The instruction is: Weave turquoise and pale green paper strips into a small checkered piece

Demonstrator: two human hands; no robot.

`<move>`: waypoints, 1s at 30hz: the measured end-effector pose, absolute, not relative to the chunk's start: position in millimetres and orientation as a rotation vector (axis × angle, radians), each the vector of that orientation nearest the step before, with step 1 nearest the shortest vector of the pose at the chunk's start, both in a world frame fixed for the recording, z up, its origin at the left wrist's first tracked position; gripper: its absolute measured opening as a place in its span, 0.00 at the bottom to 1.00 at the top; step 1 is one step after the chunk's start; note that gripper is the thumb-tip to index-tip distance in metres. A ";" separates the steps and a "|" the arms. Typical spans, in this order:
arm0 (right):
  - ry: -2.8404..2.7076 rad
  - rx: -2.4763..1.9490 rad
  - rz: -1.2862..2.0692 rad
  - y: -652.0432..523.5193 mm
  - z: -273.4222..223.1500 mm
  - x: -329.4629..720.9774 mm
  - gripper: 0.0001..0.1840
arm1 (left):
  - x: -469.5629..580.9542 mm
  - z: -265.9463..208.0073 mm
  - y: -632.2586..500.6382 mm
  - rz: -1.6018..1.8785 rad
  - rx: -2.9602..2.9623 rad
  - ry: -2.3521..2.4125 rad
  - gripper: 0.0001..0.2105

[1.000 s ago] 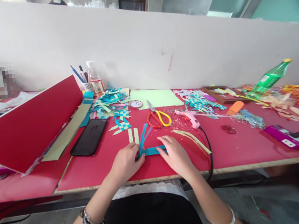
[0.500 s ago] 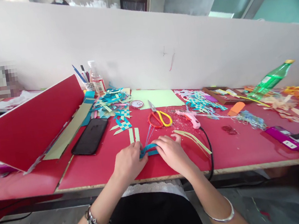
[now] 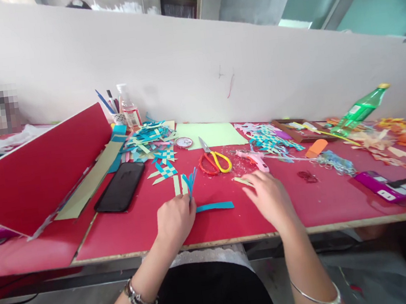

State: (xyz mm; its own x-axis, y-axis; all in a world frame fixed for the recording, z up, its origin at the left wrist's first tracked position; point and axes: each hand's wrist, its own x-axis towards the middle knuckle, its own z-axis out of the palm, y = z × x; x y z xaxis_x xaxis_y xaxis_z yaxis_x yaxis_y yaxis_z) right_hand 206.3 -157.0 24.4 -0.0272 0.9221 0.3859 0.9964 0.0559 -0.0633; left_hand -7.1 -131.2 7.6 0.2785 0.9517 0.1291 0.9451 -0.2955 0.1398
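My left hand (image 3: 177,220) is closed on several blue paper strips (image 3: 191,182), whose free ends fan upward from the fingers. Another blue strip (image 3: 217,206) runs out flat to the right from beside that hand. Two pale yellow strips (image 3: 176,185) lie just beyond the left hand. To the right, my right hand (image 3: 270,198) has thumb and fingers apart over more pale yellow strips (image 3: 242,182), mostly hidden beneath it. Scissors (image 3: 214,163) with red and yellow handles rest ahead, beside a pink glue gun (image 3: 253,158).
A black phone (image 3: 120,187) and a leaning red board (image 3: 45,166) stand left. Woven paper pieces (image 3: 164,169) and blue scraps (image 3: 145,139) lie behind. A green bottle (image 3: 363,111) tilts at right, beyond a purple power strip (image 3: 388,186). A white partition (image 3: 178,71) closes the back.
My right hand has left the blue strips and moved right to the pale yellow ones. The blue strips in my left hand now point upward, with one lying flat on the table.
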 end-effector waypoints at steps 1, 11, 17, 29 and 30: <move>-1.979 -2.000 -0.357 -160.1 20.1 217.4 0.10 | -8.3 6.8 -130.8 0.294 2.473 1.851 0.16; -1.915 -2.168 -0.370 -167.0 -7.5 238.8 0.12 | -17.7 3.3 -127.8 0.351 2.396 1.871 0.18; -1.896 -1.995 -0.349 -159.2 13.2 222.9 0.12 | -24.4 6.5 -129.7 0.419 2.256 1.780 0.19; -2.392 -1.707 -0.299 -118.9 71.3 170.7 0.13 | -26.7 2.3 -132.6 0.552 2.082 1.722 0.18; -2.454 -1.692 -0.312 -121.2 74.0 167.9 0.13 | -26.7 1.6 -132.6 0.565 2.077 1.721 0.17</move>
State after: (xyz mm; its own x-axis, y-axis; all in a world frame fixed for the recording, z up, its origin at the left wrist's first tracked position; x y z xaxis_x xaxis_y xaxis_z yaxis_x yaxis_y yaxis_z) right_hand 167.9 -121.2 74.0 -0.3552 0.9048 0.2349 0.9348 0.3440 0.0885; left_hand -26.7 -132.6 1.6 0.1678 0.9838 0.0628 0.8299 -0.1753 0.5297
